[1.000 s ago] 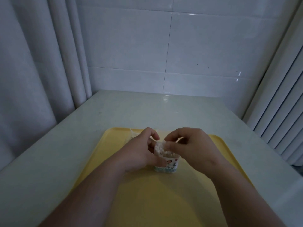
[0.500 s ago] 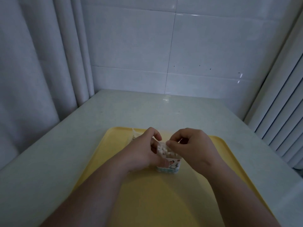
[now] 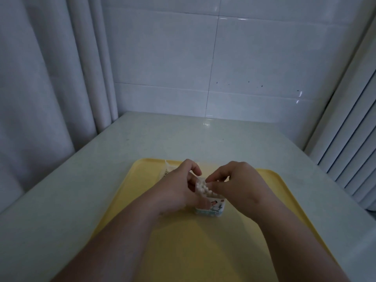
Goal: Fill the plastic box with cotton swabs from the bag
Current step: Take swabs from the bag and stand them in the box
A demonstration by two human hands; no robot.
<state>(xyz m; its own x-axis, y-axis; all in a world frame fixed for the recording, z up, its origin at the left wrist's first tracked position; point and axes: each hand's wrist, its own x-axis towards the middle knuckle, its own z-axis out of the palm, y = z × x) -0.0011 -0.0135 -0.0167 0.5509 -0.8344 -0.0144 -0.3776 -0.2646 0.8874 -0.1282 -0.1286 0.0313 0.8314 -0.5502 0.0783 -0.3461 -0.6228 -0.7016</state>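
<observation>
A yellow tray (image 3: 199, 251) lies on the pale bench (image 3: 85, 180), and everything is placed from it. Near the tray's middle stands the plastic box (image 3: 213, 206), small and upright, its long axis vertical and its open top facing up; its front carries a printed label with a white and pale blue picture and a red mark at the upper corner. A tight bundle of cotton swabs (image 3: 202, 186) rises out of the top, the sticks standing roughly upright and leaning slightly toward the tray's left side, their white tips packed together and pointing up. The left hand (image 3: 179, 188) is curled around the box's left side, thumb against its front, fingers arched over the bundle. The right hand (image 3: 240, 186) is pinched narrow, thumb and forefinger closed on the swab tips. Toward the tray's far left corner, behind the left hand, lies the bag (image 3: 165, 173), mostly hidden, only a pale printed edge showing.
</observation>
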